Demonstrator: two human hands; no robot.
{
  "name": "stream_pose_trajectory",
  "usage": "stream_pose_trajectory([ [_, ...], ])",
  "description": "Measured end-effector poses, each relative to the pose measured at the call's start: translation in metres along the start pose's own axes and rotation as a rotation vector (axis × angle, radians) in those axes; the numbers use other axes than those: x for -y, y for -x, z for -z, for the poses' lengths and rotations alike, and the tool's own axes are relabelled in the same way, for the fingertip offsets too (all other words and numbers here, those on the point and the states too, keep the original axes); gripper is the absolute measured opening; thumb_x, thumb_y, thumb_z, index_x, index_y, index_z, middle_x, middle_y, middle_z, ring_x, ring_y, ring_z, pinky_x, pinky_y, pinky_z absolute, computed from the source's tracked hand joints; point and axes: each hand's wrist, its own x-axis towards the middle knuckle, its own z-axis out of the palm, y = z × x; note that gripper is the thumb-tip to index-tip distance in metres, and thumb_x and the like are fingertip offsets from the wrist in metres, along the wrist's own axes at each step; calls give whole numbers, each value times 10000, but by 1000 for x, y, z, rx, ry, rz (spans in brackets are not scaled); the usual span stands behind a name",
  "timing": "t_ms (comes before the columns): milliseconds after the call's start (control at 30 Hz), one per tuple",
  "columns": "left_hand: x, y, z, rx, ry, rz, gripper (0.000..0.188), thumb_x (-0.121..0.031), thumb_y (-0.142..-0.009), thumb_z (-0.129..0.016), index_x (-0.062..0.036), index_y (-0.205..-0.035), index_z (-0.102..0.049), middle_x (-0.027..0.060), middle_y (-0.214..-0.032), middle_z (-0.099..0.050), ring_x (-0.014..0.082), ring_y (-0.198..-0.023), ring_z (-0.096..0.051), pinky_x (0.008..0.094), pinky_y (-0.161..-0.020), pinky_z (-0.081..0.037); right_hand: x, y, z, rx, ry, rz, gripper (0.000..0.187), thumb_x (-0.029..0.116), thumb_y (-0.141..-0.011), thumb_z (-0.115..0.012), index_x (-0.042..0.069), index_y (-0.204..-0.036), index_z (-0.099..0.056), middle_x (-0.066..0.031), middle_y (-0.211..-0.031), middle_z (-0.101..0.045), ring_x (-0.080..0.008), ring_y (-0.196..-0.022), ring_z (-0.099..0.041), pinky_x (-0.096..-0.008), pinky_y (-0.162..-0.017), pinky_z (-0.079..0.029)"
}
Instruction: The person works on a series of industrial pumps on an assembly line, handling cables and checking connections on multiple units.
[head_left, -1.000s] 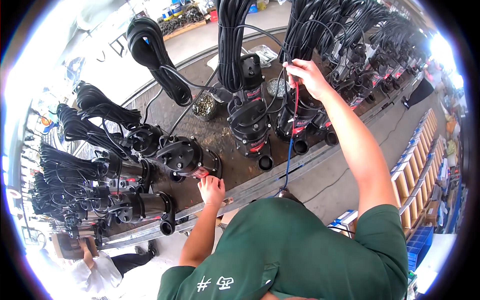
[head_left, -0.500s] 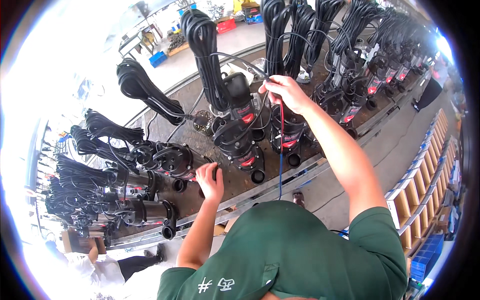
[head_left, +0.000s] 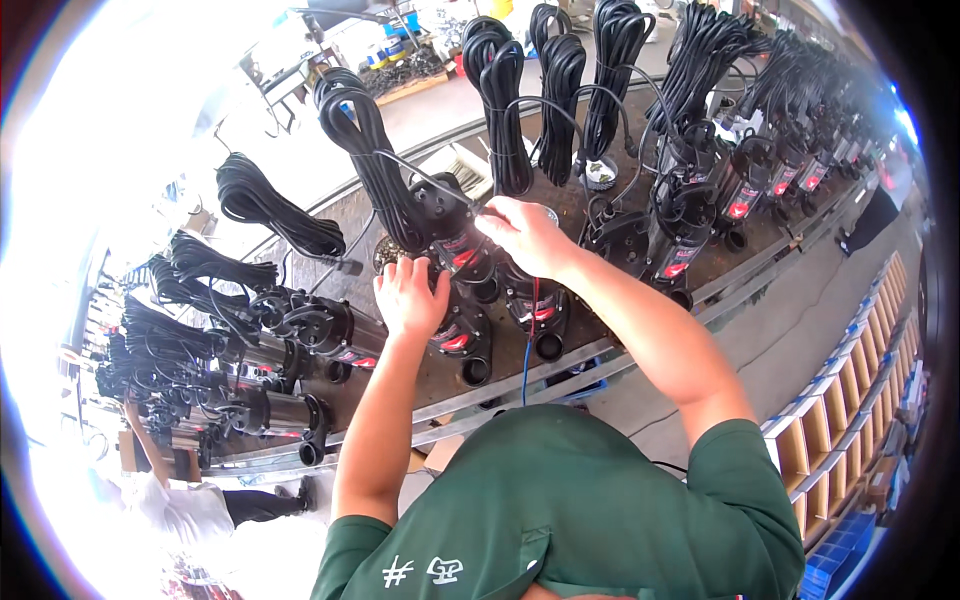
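My left hand [head_left: 412,300] is on the top handle of a black and steel submersible pump [head_left: 463,327], fingers curled over it; the hand hides most of that top. My right hand [head_left: 525,237] pinches a black cable [head_left: 430,178] that runs from a tall coiled cable bundle [head_left: 370,165]. A thin lead [head_left: 535,300], red above and blue below, hangs from beneath this hand past another pump [head_left: 540,322] to the bench edge. What sits right inside the fingertips is hidden. Just behind my hands stands one more pump [head_left: 460,245] with a red label.
Pumps with coiled cables line the bench [head_left: 640,325] on both sides. A round tub of small parts [head_left: 385,252] stands behind my left hand, a white bowl [head_left: 600,174] farther right. Partitioned shelving [head_left: 840,385] is at right. A co-worker [head_left: 185,515] is at lower left.
My left hand has moved forward and up from the bench's front onto the pump's handle. My right hand has come lower and left, still with the cable. The view has shifted slightly.
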Motion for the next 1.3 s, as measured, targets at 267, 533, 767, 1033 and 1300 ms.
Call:
stream_pose_trajectory([
  [267,47,-9,0,-33,152,-80,222,-263,-807,-747,-69,-761,-648,95,-783,-657,324,-810,-646,448,-741,-488,-36,12,88,-160,-71,-137,569,292,-926,-738,-39,-1364,-589,-91,-907,-736,-143,-792,-675,-301,-721,-528],
  [533,29,-13,0,2,-33,52,141,-200,-821,-656,-86,-741,-680,85,-868,-689,322,-939,-648,465,-828,-495,-89,-18,142,-277,-324,-378,555,108,-843,-744,-28,-1361,-598,-2,-856,-614,-50,-608,-499,-214,-485,-347],
  [767,-55,-26,-4,416,-105,24,235,-240,-909,-620,-130,-1084,-732,95,-1014,-752,292,-1030,-689,456,-928,-485,-106,-14,135,-189,-256,-279,273,57,-914,-691,6,-1179,-655,-9,-961,-699,-79,-797,-610,-227,-736,-464],
  [1033,-55,-65,-32,186,345,575,244,-282,-968,-608,-67,-1035,-700,180,-1007,-738,387,-959,-704,480,-844,-539,-90,8,129,-22,-12,-3,281,167,-923,-741,-45,-1101,-698,-12,-823,-684,-82,-741,-606,-260,-700,-482],
  [1300,-31,-64,8,25,-6,174,136,-230,-955,-638,-107,-1001,-675,105,-974,-706,336,-965,-682,452,-853,-521,-78,24,141,215,-564,-66,277,233,-1050,-559,42,-1238,-630,-106,-840,-712,-69,-514,-465,-204,-481,-355],
])
